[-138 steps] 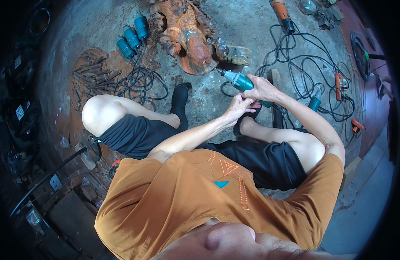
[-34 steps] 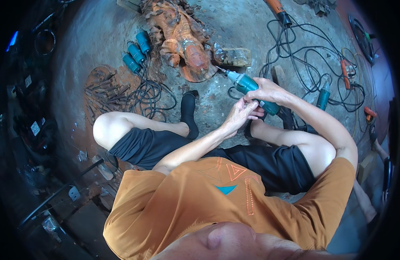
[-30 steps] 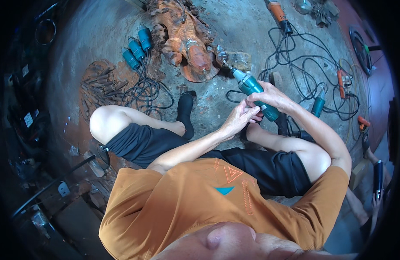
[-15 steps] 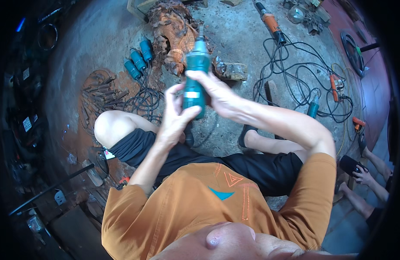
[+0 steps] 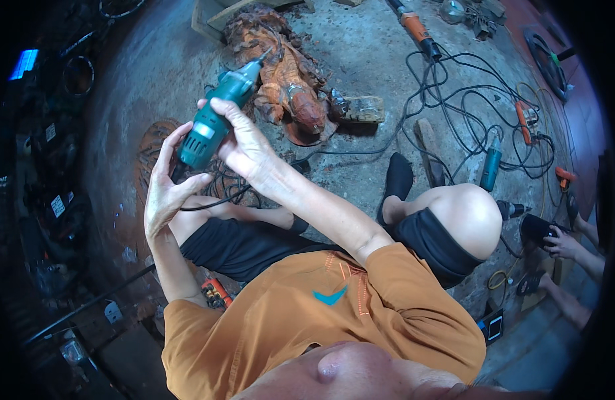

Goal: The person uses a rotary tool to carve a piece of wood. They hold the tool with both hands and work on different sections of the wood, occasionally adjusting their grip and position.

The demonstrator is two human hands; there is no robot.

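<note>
My right hand [image 5: 244, 143] grips the body of a teal electric die grinder [image 5: 217, 117], its thumb lying along the top. The tool slants up to the right, and its thin metal bit points at a reddish-brown wood carving [image 5: 271, 73] on the floor. Whether the bit touches the wood, I cannot tell. Cupped around the grinder's rear end is my left hand [image 5: 162, 193], fingers and thumb spread apart; its fingertips lie close to the housing. A black cord [image 5: 221, 201] runs from below the tool across my lap.
An orange-and-black power tool [image 5: 417, 33] and another teal grinder [image 5: 492, 167] lie among tangled cables [image 5: 447, 100] at the right. A wooden block [image 5: 361, 110] sits beside the carving. At the far right, another person's hand [image 5: 564, 243] holds a dark object.
The grinder has swung left and lower, from near upright to slanted, with both hands. My left hand's fingers have opened away from its rear. My right-side knee has come up.
</note>
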